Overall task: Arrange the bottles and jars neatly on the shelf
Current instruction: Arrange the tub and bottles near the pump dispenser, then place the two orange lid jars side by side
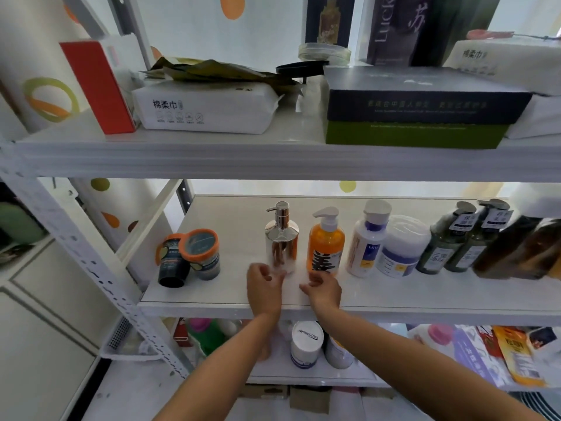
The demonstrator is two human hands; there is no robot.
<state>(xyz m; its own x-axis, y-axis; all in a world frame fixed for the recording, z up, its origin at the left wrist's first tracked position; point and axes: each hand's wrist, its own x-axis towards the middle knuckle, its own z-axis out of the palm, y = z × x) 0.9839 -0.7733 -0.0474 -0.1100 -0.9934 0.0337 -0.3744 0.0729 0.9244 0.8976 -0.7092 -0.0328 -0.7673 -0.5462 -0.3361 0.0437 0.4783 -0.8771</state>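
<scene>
On the middle shelf (230, 299) a row of bottles stands: a shiny silver pump bottle (281, 243), an orange pump bottle (325, 246), a white bottle (365, 243), a white and purple jar (400, 247), two dark green pump bottles (446, 241) and brown bottles (522, 250) at the far right. Two orange-lidded dark jars (189, 258) lean together at the left. My left hand (264, 287) hovers just below the silver bottle, fingers loosely curled, holding nothing. My right hand (323, 288) hovers below the orange bottle, also without anything in it.
The top shelf holds a red box (98, 86), tissue packs (206, 106), a dark and green box (422, 107) and tall cartons. The bottom shelf carries a white jar (306, 343), a green bottle (206, 334) and packets (516, 354). A white perforated post (91, 268) frames the left.
</scene>
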